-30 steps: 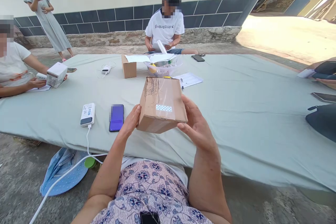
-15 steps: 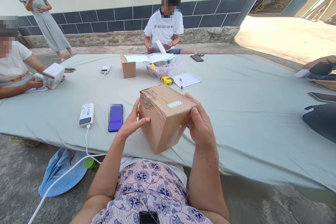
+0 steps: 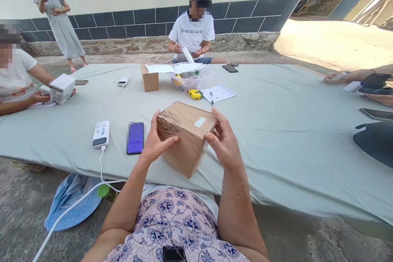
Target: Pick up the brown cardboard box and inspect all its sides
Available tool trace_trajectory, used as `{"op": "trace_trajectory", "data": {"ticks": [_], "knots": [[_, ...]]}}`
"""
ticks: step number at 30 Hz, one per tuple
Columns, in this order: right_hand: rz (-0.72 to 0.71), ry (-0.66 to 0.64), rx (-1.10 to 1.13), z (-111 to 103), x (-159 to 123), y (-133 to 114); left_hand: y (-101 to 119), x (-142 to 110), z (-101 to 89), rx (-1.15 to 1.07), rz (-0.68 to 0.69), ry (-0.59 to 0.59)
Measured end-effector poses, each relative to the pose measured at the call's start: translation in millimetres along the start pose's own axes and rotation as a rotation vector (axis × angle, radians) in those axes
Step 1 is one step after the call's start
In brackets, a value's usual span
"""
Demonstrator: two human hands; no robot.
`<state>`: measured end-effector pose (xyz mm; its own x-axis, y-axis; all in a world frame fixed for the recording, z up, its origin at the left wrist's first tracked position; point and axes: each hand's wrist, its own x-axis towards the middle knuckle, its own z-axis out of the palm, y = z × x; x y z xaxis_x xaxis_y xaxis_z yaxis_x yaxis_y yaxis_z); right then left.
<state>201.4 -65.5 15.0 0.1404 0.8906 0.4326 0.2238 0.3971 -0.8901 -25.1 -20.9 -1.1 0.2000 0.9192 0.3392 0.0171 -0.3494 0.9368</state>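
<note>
A brown cardboard box (image 3: 181, 147) is tilted between my two hands at the table's near edge. Dark scribbled lines mark its left part, and a small blue-and-white patterned sticker (image 3: 200, 122) is on its top. My left hand (image 3: 156, 141) grips the left side, thumb lying along the front face. My right hand (image 3: 225, 141) holds the right corner, with the thumb in front and the other fingers partly hidden behind. To the left of the box lie a phone with a blue screen (image 3: 135, 138) and a white power bank (image 3: 101, 134) with a cable plugged in.
Beyond the box are a yellow tape measure (image 3: 195, 94), a paper sheet (image 3: 219, 93) with a pen, a clear plastic basket (image 3: 184, 84) and another cardboard box (image 3: 150, 80). People sit at the far side and left; another stands behind. A black cap (image 3: 376, 141) lies at right.
The box has turned and shifted slightly left in my hands, and my right hand has moved left with it. Another person's hand holding a white object has come into view at far right.
</note>
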Motion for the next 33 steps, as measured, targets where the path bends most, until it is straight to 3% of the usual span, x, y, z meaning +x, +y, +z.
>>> {"op": "trace_trajectory", "data": {"ticks": [4,9,13,25,33], "knots": [[0.007,-0.097,-0.063,0,-1,-4,5,-3,1.0,0.027,0.014,0.040],[-0.003,-0.121,-0.103,6,-1,-11,6,-4,-1.5,0.013,-0.027,0.185],[0.029,-0.131,-0.053,6,-1,-11,6,-4,-1.2,-0.075,-0.016,0.235],[0.117,0.093,0.231,1,2,-9,17,0,-1.3,-0.381,-0.044,0.203],[0.159,0.130,0.256,3,4,-11,14,-1,-0.6,-0.426,-0.109,0.128]]}}
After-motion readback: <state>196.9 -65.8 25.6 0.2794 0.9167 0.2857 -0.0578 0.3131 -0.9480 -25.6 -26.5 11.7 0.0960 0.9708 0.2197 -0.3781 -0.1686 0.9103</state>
